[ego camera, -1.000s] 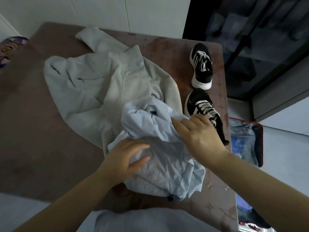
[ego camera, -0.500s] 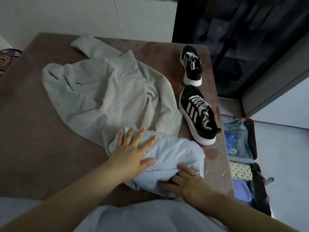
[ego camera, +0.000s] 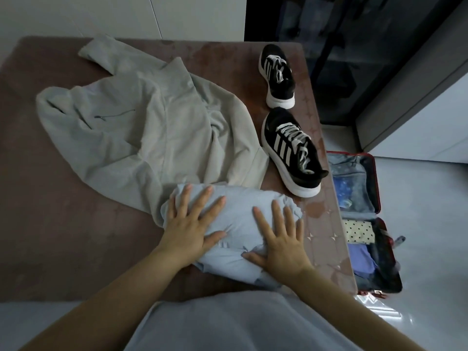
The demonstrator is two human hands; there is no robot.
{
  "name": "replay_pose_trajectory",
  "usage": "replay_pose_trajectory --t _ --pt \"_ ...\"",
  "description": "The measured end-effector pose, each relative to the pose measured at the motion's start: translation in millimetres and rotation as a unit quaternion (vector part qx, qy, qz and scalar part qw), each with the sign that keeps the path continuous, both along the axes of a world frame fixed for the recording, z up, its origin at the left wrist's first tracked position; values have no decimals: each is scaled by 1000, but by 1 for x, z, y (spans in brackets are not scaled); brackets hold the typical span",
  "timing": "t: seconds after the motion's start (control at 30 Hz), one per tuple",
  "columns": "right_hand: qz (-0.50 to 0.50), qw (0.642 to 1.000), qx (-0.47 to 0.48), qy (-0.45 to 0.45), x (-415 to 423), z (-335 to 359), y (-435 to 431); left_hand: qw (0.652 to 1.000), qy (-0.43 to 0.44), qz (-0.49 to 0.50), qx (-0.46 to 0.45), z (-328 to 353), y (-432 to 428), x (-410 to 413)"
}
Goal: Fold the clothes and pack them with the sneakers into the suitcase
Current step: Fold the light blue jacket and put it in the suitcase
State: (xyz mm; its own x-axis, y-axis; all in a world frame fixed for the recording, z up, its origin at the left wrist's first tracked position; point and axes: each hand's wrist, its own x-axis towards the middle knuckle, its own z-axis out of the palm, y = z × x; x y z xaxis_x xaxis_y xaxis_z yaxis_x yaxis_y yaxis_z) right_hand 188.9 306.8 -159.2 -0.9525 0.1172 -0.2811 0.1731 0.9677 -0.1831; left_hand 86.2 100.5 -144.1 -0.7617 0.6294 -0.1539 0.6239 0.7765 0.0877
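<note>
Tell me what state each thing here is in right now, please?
Blue garment: folded bundle, pressed flat.
Left hand: flat, fingers straight, pressing it.
Right hand: likewise.
Grey jacket: spread out, unfolded, on the table.
Near sneaker: upright, unpacked.
Far sneaker: upright, unpacked.
Suitcase: open on the floor, partly filled.

Both hands, left hand (ego camera: 188,228) and right hand (ego camera: 281,245), press flat on the folded blue shirt (ego camera: 238,219) beside the sneakers (ego camera: 291,150).

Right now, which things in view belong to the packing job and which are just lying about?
Job: light blue garment under left hand and right hand; grey jacket; far sneaker; near sneaker; open suitcase.
Just there: table; dark glass cabinet.
</note>
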Motion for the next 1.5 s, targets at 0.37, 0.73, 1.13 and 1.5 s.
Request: replay_pose_trajectory --t 0.37,0.73,1.13,1.5 --pt "-227 931 -284 31 10 16 12 961 -121 165 187 -4 -16 -13" --pt "-276 897 -341 59 9 23 -21 920 -211 148 296 10 -24 3" --pt "-253 847 -464 57 74 26 43 820 -166 357 416 12 18 106" --pt "-266 827 -490 -76 152 21 209 647 -319 540 434 -4 176 231"
